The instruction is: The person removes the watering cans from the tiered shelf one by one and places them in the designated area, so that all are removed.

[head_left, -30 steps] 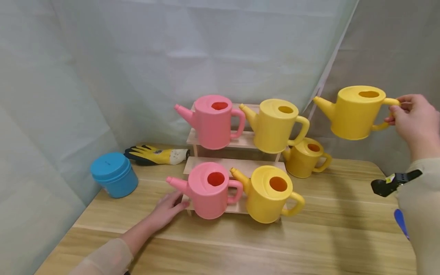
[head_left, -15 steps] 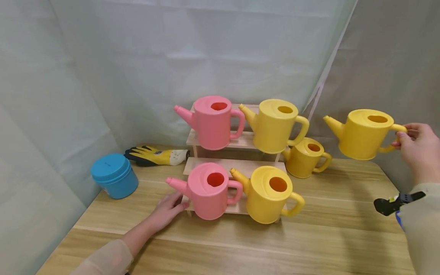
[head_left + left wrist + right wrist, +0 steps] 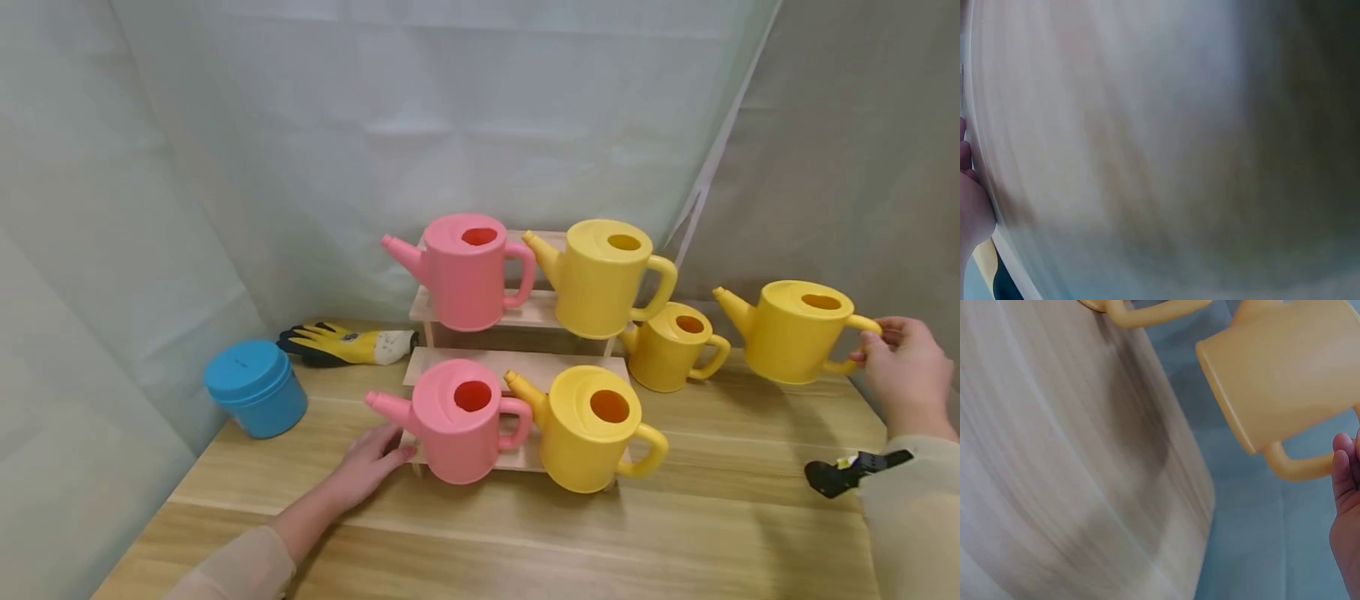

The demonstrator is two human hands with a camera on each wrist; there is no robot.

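While the right hand is out at the far right, its grip is closed on the handle of a yellow watering can, thumb and fingers pinching the loop! That can hangs upright in the air near the back right corner of the tabletop, spout to the left, and the right wrist view confirms its base is off the wood.

Over to the left hand: it's down beside the left end of a wooden stand, thumb at the lower front corner. Some fingers are hidden there, so I cannot tell whether that grip is closed on the stand; the left wrist view is mostly blur.

And what a line-up on that stand! Up top, an upper pink can sits left of a pale yellow can; below, a lower pink can sits left of a deep yellow can. Behind the stand's right side, a smaller-looking yellow can stands on the tabletop. Away left, a blue tub sits near a yellow-and-black glove.
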